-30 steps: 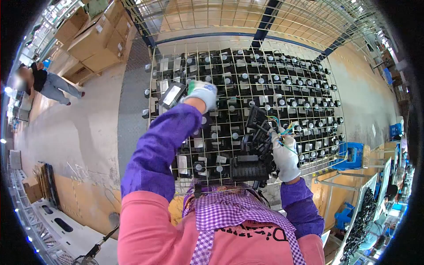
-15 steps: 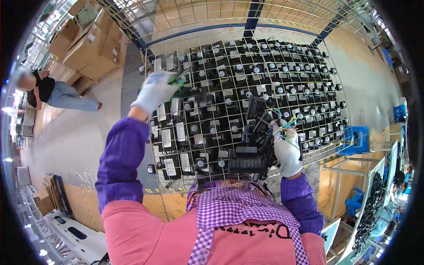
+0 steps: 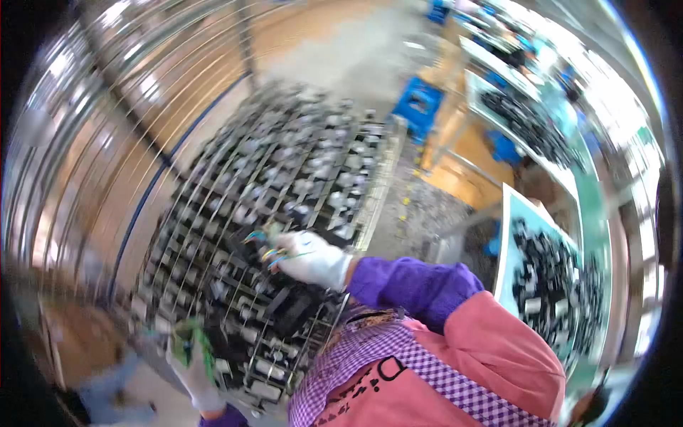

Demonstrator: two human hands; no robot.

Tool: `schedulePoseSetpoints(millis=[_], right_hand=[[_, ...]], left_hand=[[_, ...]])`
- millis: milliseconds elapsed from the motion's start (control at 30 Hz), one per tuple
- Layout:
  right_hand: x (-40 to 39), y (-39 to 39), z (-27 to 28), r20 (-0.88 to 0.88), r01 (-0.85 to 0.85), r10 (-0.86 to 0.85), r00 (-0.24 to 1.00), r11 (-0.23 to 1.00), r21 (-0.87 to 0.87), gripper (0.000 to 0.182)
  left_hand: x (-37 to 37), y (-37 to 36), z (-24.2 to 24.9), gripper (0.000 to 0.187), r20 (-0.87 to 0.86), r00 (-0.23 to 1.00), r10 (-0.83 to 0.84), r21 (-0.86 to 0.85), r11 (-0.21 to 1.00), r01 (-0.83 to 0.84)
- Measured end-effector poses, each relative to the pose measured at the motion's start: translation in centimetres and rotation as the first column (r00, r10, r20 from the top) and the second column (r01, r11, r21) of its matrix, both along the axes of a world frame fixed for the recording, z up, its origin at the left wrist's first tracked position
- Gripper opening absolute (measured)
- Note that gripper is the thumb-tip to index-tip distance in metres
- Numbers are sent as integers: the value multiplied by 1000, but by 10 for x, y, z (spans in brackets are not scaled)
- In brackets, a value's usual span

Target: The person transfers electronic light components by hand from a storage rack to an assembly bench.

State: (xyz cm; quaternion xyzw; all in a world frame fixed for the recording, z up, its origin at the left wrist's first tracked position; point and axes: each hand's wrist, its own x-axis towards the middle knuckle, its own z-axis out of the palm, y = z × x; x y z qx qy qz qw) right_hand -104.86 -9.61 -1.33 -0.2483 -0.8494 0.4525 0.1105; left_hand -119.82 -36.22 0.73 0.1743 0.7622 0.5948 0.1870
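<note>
My right hand [image 3: 313,260], in a white glove, is closed around a bundle of black cables with coloured wire ends [image 3: 274,255]. Black boxy adapters [image 3: 292,309] hang from this bundle over the wire rack. At the lower left, my left hand [image 3: 193,366] wears a white glove with green on the finger side. Its thumb and fingers look apart, with no held thing visible between them, though the view is blurred. It is beside the left edge of the wire rack [image 3: 370,213], where rows of black devices with pale round and rectangular parts sit.
A blue stool [image 3: 418,107] stands on the floor beyond the rack. To the right, workbenches [image 3: 506,235] carry piles of black parts [image 3: 555,292]. Wire mesh sides with a blue frame bar [image 3: 139,213] rise along the left. Brown boxes [image 3: 78,334] are blurred at the lower left.
The head view has swung to the right, bringing the workbenches closer into view. My left hand has moved lower in the view, near the rack's edge; my right hand still grips the cables.
</note>
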Motion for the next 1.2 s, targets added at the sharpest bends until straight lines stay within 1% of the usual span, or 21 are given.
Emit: schedulePoseSetpoints(millis=[33,67,100,133,167,200,367,433,500,633,667,767,800,833,867,900,967,1033,1100,1167,1200], right_hand=[[3,1,-6,-15,9,-9,1000,1000,12,24],[10,0,0,-73,51,-51,996,999,3,22],[18,-2,7,-132,91,-91,987,996,-6,21],[24,-3,7,-191,157,-154,970,988,0,21],[33,-3,8,-249,210,-202,947,978,5,21],[45,-1,17,-232,249,-248,941,968,-22,22],[115,11,44,-120,414,-442,889,888,-200,25],[147,16,36,-120,510,-524,843,851,-129,24],[188,19,36,-151,585,-602,784,798,-145,23],[283,28,43,-74,723,-737,672,674,-149,22],[305,31,36,-91,774,-777,623,629,-74,23],[375,31,32,-105,889,-888,448,455,-56,24],[402,28,50,-5,887,-900,436,431,-167,25],[423,29,39,-20,924,-929,368,368,-99,27],[445,27,38,-14,952,-956,292,292,-93,29],[466,21,40,-6,972,-976,219,219,-88,30],[507,8,38,-63,994,-995,72,77,-78,37],[543,-5,38,-123,998,-990,-66,-64,-21,38],[561,-21,55,-52,939,-941,-334,-337,70,37],[587,-35,20,-230,810,-823,-519,-560,175,29],[597,-45,21,-223,780,-791,-570,-606,156,25]], left_hand=[[4,6,-11,16,-10,999,52,70,996,-51],[17,22,30,15,109,992,-64,-149,986,80],[23,28,21,23,-4,999,42,-169,985,-42],[45,43,67,31,117,987,-115,-285,948,144],[28,32,36,27,-94,935,-343,-51,939,340],[30,40,34,27,-139,918,-370,-59,929,365],[72,89,52,28,-181,859,-479,-191,874,447],[91,110,58,28,-187,816,-547,-218,833,509],[109,138,50,28,-155,779,-608,-134,794,593],[162,202,31,31,-58,644,-763,24,644,765],[177,218,27,32,-38,602,-797,59,600,798],[244,263,32,32,59,526,-848,168,528,832],[256,282,16,32,41,455,-889,200,454,868],[268,300,1,32,19,382,-924,234,376,897],[299,312,16,36,139,321,-937,296,349,889],[319,335,9,24,59,165,-984,292,175,940],[376,354,11,22,6,84,-996,321,82,944],[436,361,26,26,156,137,-978,332,183,925],[482,379,36,31,165,-74,-983,325,-17,945],[525,397,36,21,81,-275,-958,315,-237,919],[550,399,37,19,61,-315,-947,343,-277,898]])
